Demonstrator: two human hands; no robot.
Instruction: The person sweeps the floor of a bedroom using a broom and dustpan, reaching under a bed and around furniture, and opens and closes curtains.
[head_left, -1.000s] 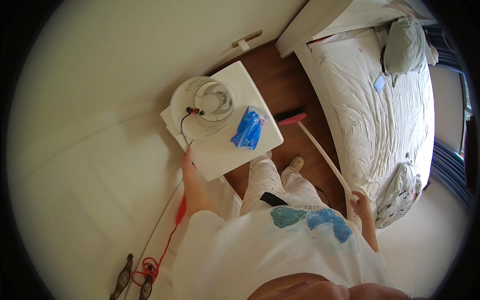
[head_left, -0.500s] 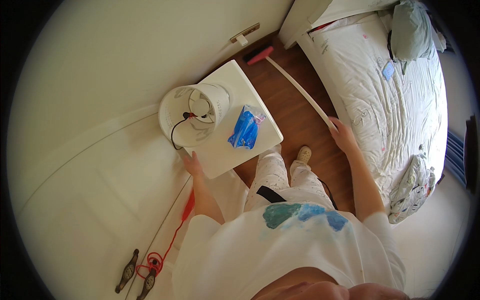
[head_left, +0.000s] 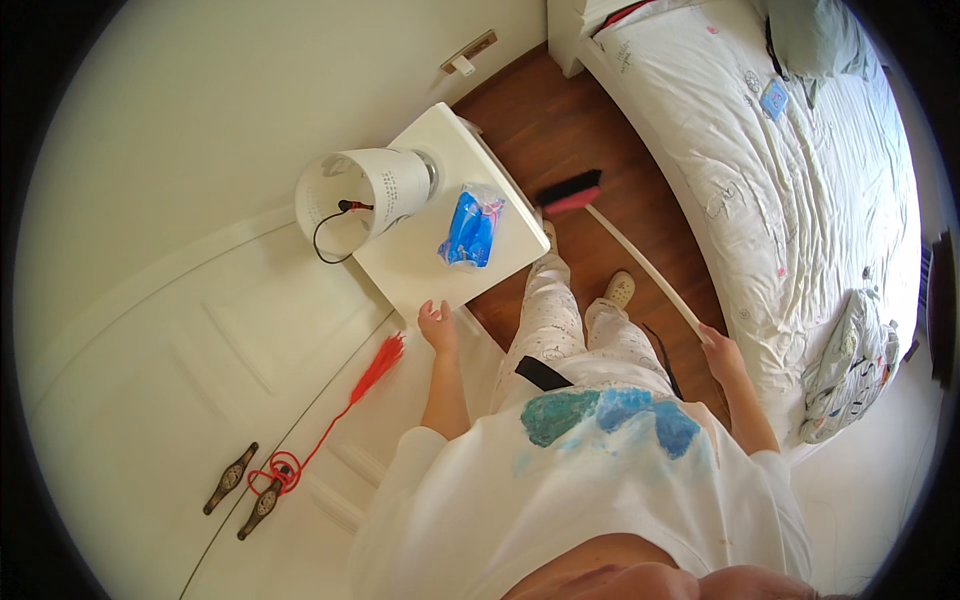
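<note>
My right hand (head_left: 719,346) grips the end of a long pale broom handle (head_left: 645,268). The broom's red and black head (head_left: 570,192) rests on the brown wooden floor (head_left: 590,130) between the white bedside table (head_left: 430,275) and the bed (head_left: 790,170). My left hand (head_left: 437,325) hangs with fingers apart just at the near edge of the bedside table, holding nothing. On the table stand a white lamp shade (head_left: 362,190) with a black cord and a blue plastic packet (head_left: 472,226).
A white cupboard door (head_left: 170,380) with two dark handles (head_left: 246,492) and a red tassel cord (head_left: 340,410) is on my left. A wall socket (head_left: 470,52) sits behind the table. Folded bedding (head_left: 850,365) lies on the bed edge.
The broom head has come back from the wall by the socket to the floor beside the table. My left hand has lifted off the table edge.
</note>
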